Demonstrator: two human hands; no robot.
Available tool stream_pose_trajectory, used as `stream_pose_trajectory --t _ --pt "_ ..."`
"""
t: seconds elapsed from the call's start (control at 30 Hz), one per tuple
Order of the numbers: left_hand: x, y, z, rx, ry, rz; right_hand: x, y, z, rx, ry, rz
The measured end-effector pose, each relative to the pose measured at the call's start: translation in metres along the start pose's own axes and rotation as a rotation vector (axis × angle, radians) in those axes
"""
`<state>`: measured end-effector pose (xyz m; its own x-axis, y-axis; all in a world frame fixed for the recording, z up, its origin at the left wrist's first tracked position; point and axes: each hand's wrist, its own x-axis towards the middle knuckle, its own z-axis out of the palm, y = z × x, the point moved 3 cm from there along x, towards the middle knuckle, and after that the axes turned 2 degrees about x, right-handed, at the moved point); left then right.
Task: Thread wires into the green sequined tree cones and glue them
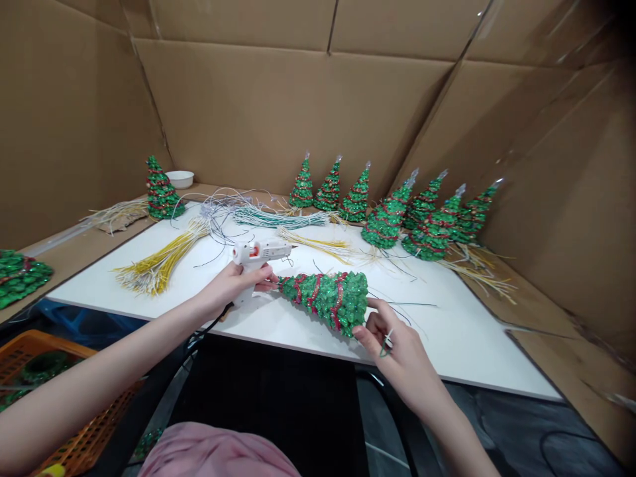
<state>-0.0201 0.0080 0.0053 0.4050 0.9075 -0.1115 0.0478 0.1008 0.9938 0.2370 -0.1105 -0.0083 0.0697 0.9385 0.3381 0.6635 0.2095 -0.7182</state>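
Note:
A small green glittery Christmas tree with red garland (325,298) lies on its side above the front of the white board, its tip pointing left. My left hand (246,281) has its thumb and fingers closed at that narrow tip. At the wide base, my right hand (397,344) grips the rim with bent fingers. A short piece of green and white wire (386,343) shows against the right hand's fingers. A white hot glue gun (261,252) stands right by my left hand, its nozzle pointing right; the hand partly covers its handle.
Several finished-looking trees (390,215) stand at the back right, and one tree (161,189) at the back left. Bundles of yellow wire (166,258) and green wire (278,217) lie on the white board (467,351). An orange basket (30,351) sits lower left. Cardboard walls (288,106) enclose the table.

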Motion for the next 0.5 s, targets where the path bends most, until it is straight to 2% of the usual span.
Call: stream_pose_trajectory --t 0.17,0.33,0.5 --pt "-0.002 -0.001 0.0 0.002 -0.002 -0.003 0.004 -0.009 -0.005 -0.149 -0.229 0.027" --pt "-0.007 -0.001 -0.002 0.046 0.01 0.01 0.005 -0.011 -0.008 -0.239 -0.211 -0.013" --pt "-0.019 0.01 -0.007 0.219 0.053 0.07 0.004 -0.007 -0.008 -0.267 -0.191 -0.044"
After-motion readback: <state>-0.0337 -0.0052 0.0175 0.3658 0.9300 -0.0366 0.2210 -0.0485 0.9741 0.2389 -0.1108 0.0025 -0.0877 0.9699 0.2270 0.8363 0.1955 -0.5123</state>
